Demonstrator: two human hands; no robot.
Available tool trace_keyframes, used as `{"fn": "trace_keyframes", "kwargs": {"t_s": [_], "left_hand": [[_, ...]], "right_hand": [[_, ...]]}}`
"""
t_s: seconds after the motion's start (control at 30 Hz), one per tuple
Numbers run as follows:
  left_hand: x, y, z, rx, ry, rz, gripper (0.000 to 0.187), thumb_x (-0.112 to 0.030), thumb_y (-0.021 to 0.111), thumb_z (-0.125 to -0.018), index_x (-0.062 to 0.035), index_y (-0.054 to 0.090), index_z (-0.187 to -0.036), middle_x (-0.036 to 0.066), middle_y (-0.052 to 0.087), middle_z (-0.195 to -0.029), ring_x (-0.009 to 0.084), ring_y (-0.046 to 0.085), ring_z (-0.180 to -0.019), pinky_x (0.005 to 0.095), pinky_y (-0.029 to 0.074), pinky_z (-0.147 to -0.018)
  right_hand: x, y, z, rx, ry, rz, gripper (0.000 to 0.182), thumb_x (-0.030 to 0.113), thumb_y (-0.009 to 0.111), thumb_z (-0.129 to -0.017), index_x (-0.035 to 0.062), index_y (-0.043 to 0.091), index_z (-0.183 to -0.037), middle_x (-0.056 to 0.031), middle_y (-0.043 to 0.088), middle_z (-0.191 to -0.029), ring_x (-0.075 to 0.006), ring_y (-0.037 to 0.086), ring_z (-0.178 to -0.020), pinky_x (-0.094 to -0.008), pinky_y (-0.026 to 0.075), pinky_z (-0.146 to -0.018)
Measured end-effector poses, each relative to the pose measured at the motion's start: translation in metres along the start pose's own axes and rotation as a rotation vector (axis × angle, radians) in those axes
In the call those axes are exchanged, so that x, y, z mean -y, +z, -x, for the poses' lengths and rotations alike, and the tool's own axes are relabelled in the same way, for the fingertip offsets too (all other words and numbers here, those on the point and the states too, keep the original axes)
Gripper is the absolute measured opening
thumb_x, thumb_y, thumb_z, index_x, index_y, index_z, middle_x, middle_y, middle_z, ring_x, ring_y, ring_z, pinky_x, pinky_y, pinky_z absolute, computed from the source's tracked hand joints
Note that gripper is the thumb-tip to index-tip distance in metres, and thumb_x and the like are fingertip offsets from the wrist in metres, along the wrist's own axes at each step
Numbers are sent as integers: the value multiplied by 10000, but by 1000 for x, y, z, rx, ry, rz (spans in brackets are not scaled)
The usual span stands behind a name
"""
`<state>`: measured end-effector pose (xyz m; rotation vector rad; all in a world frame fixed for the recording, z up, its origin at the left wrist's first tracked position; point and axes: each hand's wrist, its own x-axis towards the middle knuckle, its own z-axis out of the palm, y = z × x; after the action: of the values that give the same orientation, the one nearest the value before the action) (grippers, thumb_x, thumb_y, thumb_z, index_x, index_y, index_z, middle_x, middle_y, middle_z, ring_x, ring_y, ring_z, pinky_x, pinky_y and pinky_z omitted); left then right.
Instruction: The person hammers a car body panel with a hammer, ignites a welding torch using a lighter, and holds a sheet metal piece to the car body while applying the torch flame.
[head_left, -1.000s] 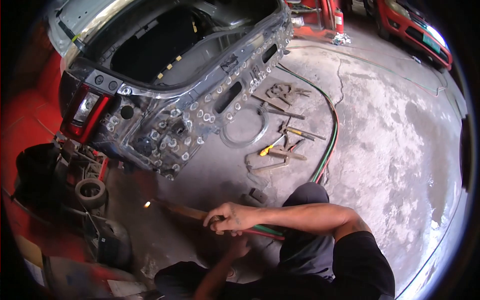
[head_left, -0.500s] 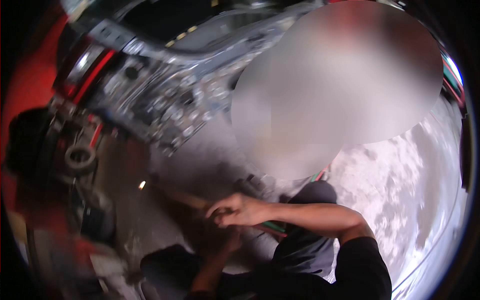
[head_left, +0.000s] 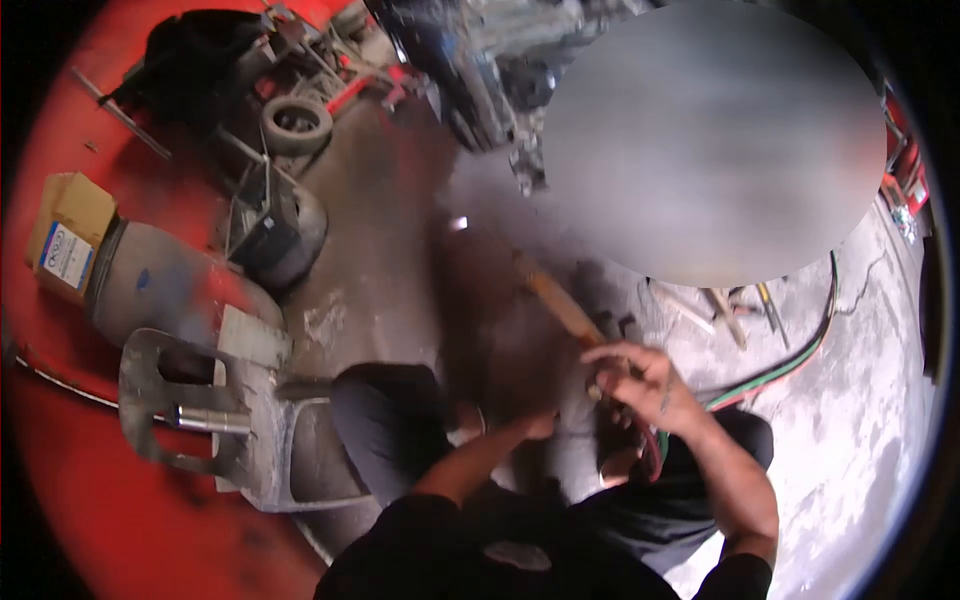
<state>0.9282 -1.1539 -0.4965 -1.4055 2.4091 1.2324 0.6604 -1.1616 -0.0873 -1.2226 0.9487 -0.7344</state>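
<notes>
My right hand [head_left: 645, 388] is closed around the rear end of a gas torch [head_left: 562, 305] with a worn yellowish handle. Red and green hoses [head_left: 655, 455] run back from it past my right knee. The torch points up and left, and a small bright spot [head_left: 460, 223] glows beyond its blurred front end. Between my knees, my left hand [head_left: 540, 425] sits low in dark shadow, its fingers hidden.
A grey plastic chair [head_left: 265, 470] with a metal cylinder [head_left: 212, 419] stands left, near a drum [head_left: 150, 290] and cardboard box [head_left: 72, 235]. Farther back lie a tyre [head_left: 297, 124] and a black container [head_left: 262, 225]. Wooden pieces [head_left: 728, 318] and a hose [head_left: 800, 357] lie right.
The view has swung left and down, bringing the chair, drum and box into sight, while the metal car body has shifted up. My right hand still grips the torch, now farther right in view.
</notes>
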Motion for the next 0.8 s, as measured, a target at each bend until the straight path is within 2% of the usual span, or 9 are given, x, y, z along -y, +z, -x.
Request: {"fn": "trace_keyframes", "kwargs": {"t_s": [0.03,0.17,0.33,0.37,0.4,0.47,0.67,0.73,0.8], "left_hand": [[-5,-4,1,-23,-8,3,374,-57,561,-772,27,607,-1134,251,651,-1058,383,642,-1036,465,500,-887],[-42,-26,13,-57,-107,59,362,-65,579,-760,33,621,-1106,255,657,-1024,398,651,-1002,475,507,-859],[-48,1,-13,-142,-138,179,308,-62,584,-792,-14,600,-1096,257,663,-1046,434,632,-1026,495,500,-871],[-49,9,-18,-144,-160,223,301,-61,585,-795,-22,598,-1094,255,665,-1035,437,631,-1026,498,499,-869],[-52,15,-26,-152,-184,277,317,-61,582,-798,-26,595,-1112,257,667,-1028,434,634,-1023,495,500,-868],[-62,26,-45,-174,-232,382,348,-59,574,-802,-34,589,-1149,261,669,-1014,430,641,-1018,490,501,-867],[-109,-1,-87,125,-433,905,546,-56,564,-819,-49,507,-1361,273,671,-1057,444,637,-1035,464,506,-905],[-103,9,-97,-119,-191,660,562,-94,594,-843,-29,479,-1389,282,632,-1159,444,593,-1121,467,474,-972],[-83,9,-105,-367,-55,387,603,-161,630,-868,-4,438,-1418,285,555,-1295,434,522,-1229,468,419,-1051]], "right_hand": [[-8,-3,-3,-19,-113,71,289,160,614,-952,73,628,-1227,-17,665,-836,-78,605,-577,-249,505,-509],[3,-4,2,-91,67,20,308,161,623,-943,76,645,-1238,-14,641,-885,-63,583,-608,-224,482,-536],[4,-21,10,-192,-13,42,376,187,673,-921,71,632,-1276,0,634,-812,-51,552,-574,-217,455,-493],[2,-26,10,-214,-35,80,394,205,689,-915,66,635,-1280,-16,642,-848,-57,562,-654,-216,459,-557],[10,-35,14,-192,115,49,392,205,690,-915,64,640,-1277,-28,649,-884,-69,575,-764,-230,470,-644],[3,-35,12,-277,26,134,389,189,676,-912,61,638,-1278,-39,655,-896,-79,581,-797,-245,479,-693],[-6,-41,6,-292,122,138,369,166,623,-917,45,632,-1266,-35,664,-854,-79,580,-693,-242,472,-630],[0,-41,5,-296,181,93,348,137,608,-924,13,628,-1248,-56,668,-857,-107,631,-752,-250,502,-675],[-25,-50,6,-298,-53,270,340,121,612,-921,-17,622,-1232,-82,673,-901,-141,644,-850,-289,521,-764]]}}
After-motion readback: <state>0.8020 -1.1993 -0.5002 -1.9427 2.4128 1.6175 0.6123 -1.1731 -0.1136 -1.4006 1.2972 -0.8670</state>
